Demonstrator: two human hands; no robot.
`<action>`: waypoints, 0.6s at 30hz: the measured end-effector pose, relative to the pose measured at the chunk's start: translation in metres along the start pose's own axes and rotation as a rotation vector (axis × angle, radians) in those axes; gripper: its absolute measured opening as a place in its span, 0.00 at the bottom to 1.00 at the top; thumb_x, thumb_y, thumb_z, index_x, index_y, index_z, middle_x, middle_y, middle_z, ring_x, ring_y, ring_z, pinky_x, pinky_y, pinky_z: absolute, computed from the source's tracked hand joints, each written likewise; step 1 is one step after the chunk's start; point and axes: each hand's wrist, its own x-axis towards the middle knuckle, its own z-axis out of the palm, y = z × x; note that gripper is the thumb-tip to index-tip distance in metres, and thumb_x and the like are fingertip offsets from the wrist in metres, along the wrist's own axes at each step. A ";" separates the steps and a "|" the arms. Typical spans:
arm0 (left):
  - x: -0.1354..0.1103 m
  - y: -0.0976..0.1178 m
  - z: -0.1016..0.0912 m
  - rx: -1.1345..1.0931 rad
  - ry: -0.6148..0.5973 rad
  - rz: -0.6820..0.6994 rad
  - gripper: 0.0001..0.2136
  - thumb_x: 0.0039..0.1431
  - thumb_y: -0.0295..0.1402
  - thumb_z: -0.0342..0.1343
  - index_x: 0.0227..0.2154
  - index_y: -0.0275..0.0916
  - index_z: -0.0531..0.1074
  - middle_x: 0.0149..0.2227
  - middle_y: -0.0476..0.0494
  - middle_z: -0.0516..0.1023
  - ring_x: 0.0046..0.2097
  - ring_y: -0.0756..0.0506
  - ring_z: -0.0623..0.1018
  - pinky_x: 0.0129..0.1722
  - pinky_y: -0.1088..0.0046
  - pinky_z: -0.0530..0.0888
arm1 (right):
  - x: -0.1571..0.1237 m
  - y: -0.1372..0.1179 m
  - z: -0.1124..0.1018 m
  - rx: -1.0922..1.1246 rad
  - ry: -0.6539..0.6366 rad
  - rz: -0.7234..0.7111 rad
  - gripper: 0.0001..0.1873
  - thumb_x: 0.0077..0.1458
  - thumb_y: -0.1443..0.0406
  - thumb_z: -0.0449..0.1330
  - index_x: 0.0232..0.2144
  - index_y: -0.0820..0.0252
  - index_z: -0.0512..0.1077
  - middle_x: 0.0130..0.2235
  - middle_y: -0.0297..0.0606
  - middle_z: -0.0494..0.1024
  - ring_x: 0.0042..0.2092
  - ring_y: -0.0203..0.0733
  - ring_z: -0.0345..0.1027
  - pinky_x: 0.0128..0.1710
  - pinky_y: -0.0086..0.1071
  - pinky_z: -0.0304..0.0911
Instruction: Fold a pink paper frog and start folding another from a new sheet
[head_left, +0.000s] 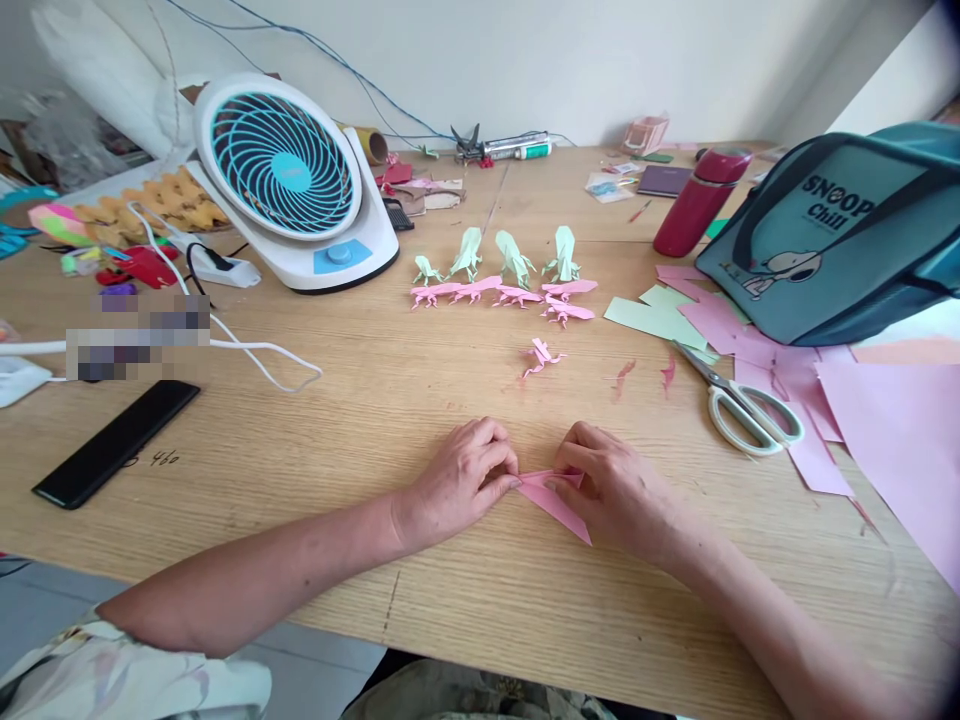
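Note:
A folded pink paper piece [559, 503] lies on the wooden table [420, 420] near its front edge, its pointed end toward me. My left hand [461, 478] is curled, fingertips pinching the paper's left corner. My right hand [611, 490] is curled too, fingers pressing down on the paper's upper right part. Farther back stand several pale green folded paper figures [495, 255] with several pink folded figures [502, 293] in a row before them. One more small pink figure [541, 357] sits alone between that row and my hands.
White-handled scissors [739, 405] lie on pink paper sheets [862, 420] at right, beside green paper [656, 315], a teal bag [840, 235] and a red flask [697, 200]. A white-and-teal fan [292, 180] with cable stands back left. A black phone [116, 442] lies front left.

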 end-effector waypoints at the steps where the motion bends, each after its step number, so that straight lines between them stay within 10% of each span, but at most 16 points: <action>1: 0.000 0.000 0.000 0.005 -0.004 0.002 0.04 0.62 0.29 0.56 0.32 0.36 0.71 0.39 0.44 0.70 0.45 0.45 0.71 0.47 0.67 0.68 | 0.000 0.000 0.000 0.004 0.002 0.008 0.08 0.57 0.69 0.60 0.25 0.60 0.68 0.33 0.36 0.69 0.32 0.37 0.63 0.32 0.31 0.57; 18: 0.002 -0.002 -0.004 0.128 -0.063 0.087 0.05 0.65 0.29 0.52 0.33 0.36 0.70 0.40 0.42 0.71 0.44 0.45 0.71 0.47 0.66 0.69 | -0.002 -0.004 0.001 -0.009 -0.001 0.055 0.10 0.59 0.68 0.59 0.25 0.59 0.67 0.33 0.37 0.69 0.33 0.39 0.63 0.34 0.32 0.58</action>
